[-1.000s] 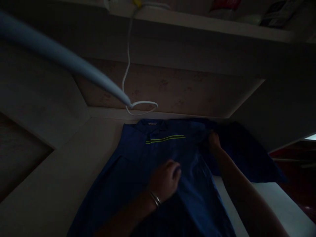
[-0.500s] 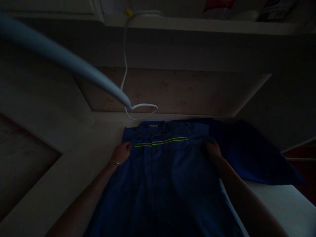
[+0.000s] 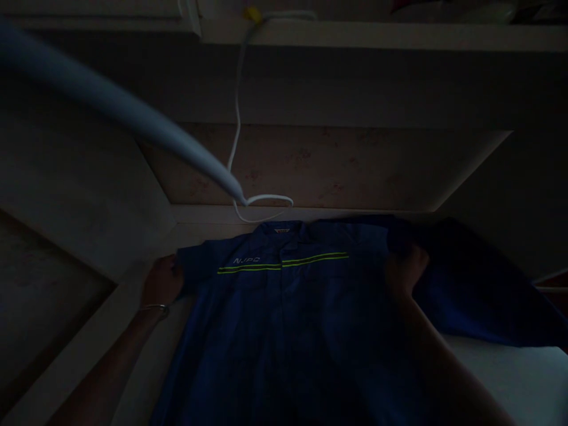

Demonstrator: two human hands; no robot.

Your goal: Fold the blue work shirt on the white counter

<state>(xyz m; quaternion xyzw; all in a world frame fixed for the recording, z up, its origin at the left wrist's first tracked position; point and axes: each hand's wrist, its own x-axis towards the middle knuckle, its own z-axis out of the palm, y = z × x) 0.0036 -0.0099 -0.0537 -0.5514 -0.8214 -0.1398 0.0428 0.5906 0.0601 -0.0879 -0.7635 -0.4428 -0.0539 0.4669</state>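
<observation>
Shirt [image 3: 288, 307] (blue), hands at shoulders

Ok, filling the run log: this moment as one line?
left hand: grips shirt sleeve | right hand: holds other shoulder | shirt flat, front up

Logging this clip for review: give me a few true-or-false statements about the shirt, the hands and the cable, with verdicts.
1. The blue shirt lies front up, with yellow-green stripes across its chest. True.
2. The left hand is at the end of the shirt's sleeve. True.
3. The right hand rests on the collar. False: it is at the shirt's right shoulder, away from the collar.
4. The white cable lies across the shirt's chest. False: it hangs from the shelf and loops behind the collar.
</observation>
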